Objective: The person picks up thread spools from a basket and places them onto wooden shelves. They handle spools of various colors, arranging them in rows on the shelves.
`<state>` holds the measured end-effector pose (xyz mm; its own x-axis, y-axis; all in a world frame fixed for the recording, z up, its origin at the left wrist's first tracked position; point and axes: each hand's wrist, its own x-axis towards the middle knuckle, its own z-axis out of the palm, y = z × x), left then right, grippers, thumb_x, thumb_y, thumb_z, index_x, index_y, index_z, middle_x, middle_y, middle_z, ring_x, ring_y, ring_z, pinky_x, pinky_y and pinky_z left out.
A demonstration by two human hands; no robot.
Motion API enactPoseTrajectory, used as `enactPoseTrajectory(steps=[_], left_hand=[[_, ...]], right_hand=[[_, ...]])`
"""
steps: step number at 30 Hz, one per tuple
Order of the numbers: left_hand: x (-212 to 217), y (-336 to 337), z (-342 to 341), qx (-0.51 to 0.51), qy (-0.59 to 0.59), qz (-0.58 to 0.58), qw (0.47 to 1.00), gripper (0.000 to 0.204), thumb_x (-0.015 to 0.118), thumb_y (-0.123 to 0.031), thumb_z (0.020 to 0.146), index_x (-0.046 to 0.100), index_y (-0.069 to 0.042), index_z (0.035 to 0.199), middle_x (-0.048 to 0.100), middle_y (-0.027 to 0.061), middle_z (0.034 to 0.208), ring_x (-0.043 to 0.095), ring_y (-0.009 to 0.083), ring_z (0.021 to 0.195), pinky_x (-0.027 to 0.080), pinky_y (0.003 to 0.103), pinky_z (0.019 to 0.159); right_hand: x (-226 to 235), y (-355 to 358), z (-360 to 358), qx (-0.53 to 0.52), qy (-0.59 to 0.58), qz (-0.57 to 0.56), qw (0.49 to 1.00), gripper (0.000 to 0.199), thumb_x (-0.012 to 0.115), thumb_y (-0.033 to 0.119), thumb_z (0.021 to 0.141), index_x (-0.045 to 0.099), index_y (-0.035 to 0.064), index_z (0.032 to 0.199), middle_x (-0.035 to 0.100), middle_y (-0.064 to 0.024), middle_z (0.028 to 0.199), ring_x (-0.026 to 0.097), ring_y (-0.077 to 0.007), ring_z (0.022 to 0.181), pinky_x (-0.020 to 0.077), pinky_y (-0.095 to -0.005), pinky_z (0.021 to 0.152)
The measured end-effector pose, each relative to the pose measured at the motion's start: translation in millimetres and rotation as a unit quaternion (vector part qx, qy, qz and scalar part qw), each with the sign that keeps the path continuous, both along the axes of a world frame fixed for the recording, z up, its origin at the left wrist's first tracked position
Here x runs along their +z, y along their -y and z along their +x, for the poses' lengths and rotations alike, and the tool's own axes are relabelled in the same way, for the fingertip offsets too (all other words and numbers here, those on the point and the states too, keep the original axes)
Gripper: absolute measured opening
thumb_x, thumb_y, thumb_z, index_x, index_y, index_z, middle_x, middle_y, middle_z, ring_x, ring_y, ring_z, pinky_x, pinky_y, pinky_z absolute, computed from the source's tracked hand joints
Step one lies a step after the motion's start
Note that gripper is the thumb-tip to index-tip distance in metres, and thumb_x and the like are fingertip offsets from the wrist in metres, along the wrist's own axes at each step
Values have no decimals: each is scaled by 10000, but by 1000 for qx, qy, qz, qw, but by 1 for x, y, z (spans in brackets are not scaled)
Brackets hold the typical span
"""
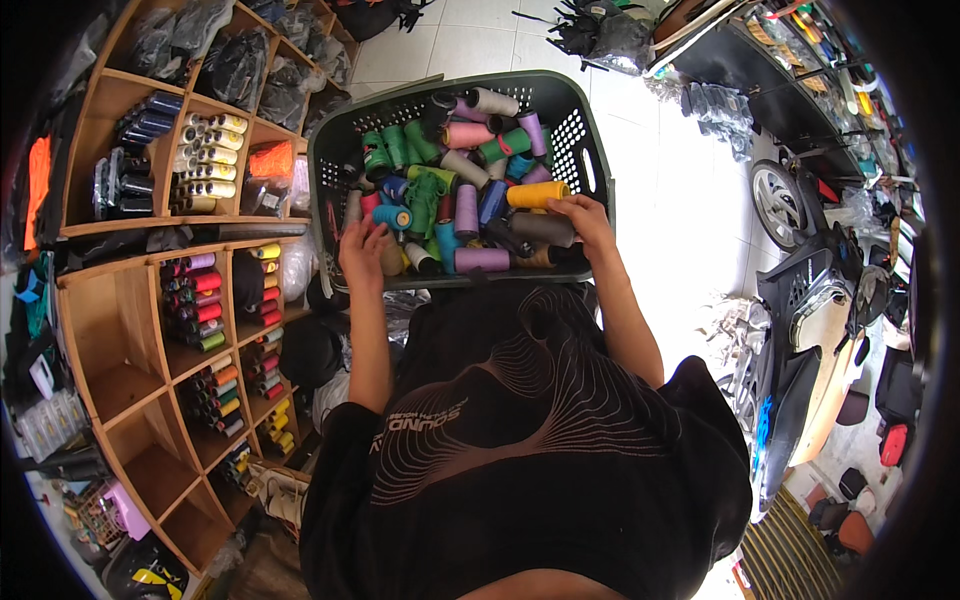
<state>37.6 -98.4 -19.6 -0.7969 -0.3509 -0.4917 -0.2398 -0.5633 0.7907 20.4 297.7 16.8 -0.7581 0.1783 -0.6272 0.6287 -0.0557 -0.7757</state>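
A dark green plastic basket (590,130) in front of me is heaped with thread spools in many colours. My right hand (588,226) reaches over its right side, thumb and fingers closed on the end of a yellow thread spool (535,194). Just below that spool lies a grey-brown spool (543,229). At the near left side, my left hand (363,255) is held over the rim with its fingers apart, holding nothing. Closest to it are a blue spool (392,217) and a red one (371,203). A tangle of green thread (426,200) sits mid-heap.
Wooden cubby shelves (150,232) on my left hold rows of spools and plastic-wrapped packs. To the right stands a motorcycle (800,330) on the tiled floor (690,210). A dark rack (800,90) with small goods is at the far right.
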Motion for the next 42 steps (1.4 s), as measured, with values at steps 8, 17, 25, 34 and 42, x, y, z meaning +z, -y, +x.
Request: enactPoseTrajectory(steps=[8, 17, 25, 34, 42], left_hand=[[40, -66, 6, -325, -7, -143, 935, 433, 610, -285, 970, 499, -19, 1294, 638, 144, 1202, 670, 220, 995, 515, 331, 830], [55, -108, 7, -272, 1, 6, 962, 525, 726, -275, 896, 516, 14, 1280, 639, 114, 1100, 689, 206, 865, 561, 304, 755], [42, -40, 8, -49, 48, -24, 997, 436, 751, -241, 870, 538, -11, 1172, 660, 111, 975, 664, 190, 706, 543, 297, 627], [31, 9, 1, 65, 23, -101, 992, 521, 793, -84, 802, 495, -20, 1225, 577, 125, 1152, 654, 214, 862, 558, 302, 683], [35, 12, -2, 83, -25, -182, 979, 525, 784, -19, 777, 484, -12, 1207, 570, 130, 1143, 642, 239, 931, 577, 323, 734]], right_hand=[[21, 38, -2, 3, -58, -136, 989, 243, 774, 232, 839, 669, 57, 970, 707, -57, 890, 663, -98, 751, 513, -224, 609], [28, 84, 3, 75, -99, -143, 982, 321, 738, 327, 881, 648, 83, 1069, 699, -23, 973, 649, -94, 772, 449, -224, 589], [30, 54, -7, -2, -69, -145, 987, 394, 684, 349, 932, 601, 61, 1188, 694, -82, 1045, 699, -171, 863, 498, -270, 727], [14, 65, -5, 90, -20, -68, 993, 380, 743, 345, 882, 626, 65, 1112, 690, -55, 931, 669, -122, 733, 507, -240, 638], [-4, 130, 10, 230, -27, -80, 969, 373, 770, 328, 853, 659, 34, 1056, 703, -72, 889, 675, -142, 703, 496, -257, 601]])
